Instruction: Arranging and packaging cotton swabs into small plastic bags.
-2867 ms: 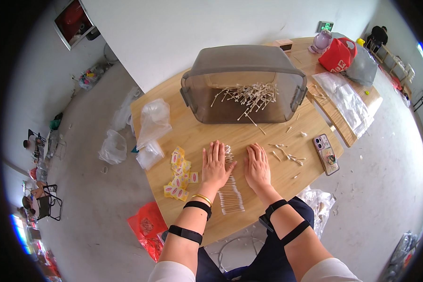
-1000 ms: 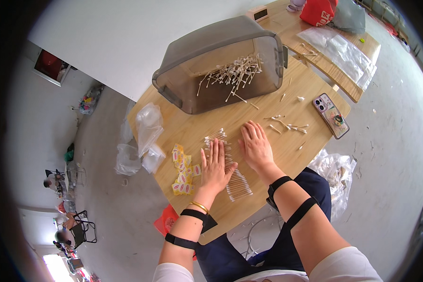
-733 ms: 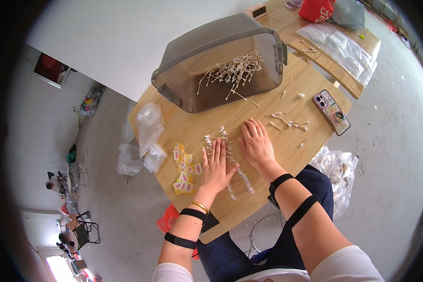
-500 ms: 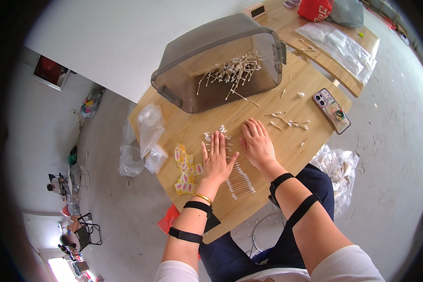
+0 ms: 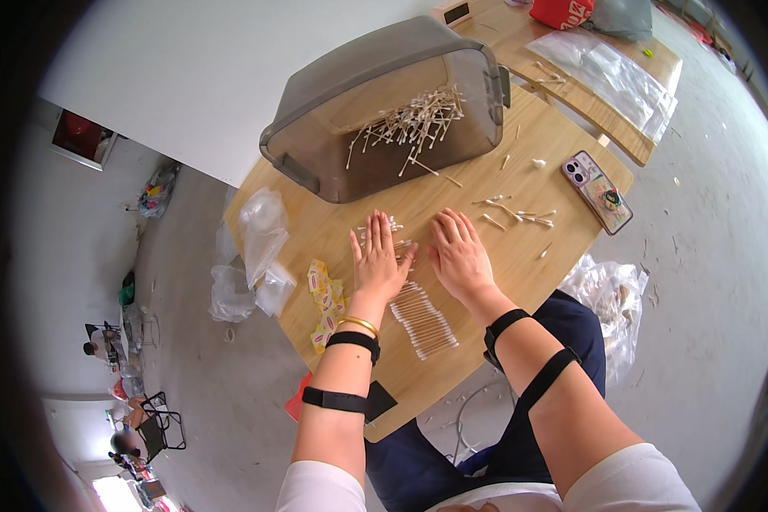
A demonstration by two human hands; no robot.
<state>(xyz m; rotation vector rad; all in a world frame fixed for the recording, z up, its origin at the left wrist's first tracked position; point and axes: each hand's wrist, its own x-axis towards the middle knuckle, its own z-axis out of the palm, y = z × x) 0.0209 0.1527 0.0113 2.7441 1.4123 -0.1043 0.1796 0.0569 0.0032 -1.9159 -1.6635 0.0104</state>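
My left hand (image 5: 381, 263) lies flat, fingers stretched out, on a bunch of cotton swabs (image 5: 394, 224); their white tips show past the fingers and the rest is hidden under the palm. Between that hand and the table's near edge, a neat row of cotton swabs (image 5: 424, 320) lies side by side. My right hand (image 5: 463, 254) rests on the wood just right of the left, fingers extended and nothing seen in it. Beyond both hands, a grey translucent tub (image 5: 294, 166) lies on its side, its opening toward me, with a heap of loose cotton swabs (image 5: 418, 119) inside.
Yellow printed packets (image 5: 324, 299) and clear plastic bags (image 5: 263, 230) lie along the table's left side. To the right are scattered swabs (image 5: 529, 215) and a phone (image 5: 597, 192). Behind stands a second table (image 5: 503, 38) with plastic sheets (image 5: 606, 72). A clear bag (image 5: 614, 299) sits on the floor.
My left hand has slid forward, away from me, uncovering more of the far end of the swab row. My right hand stays nearly in place. The whole view has shifted slightly.
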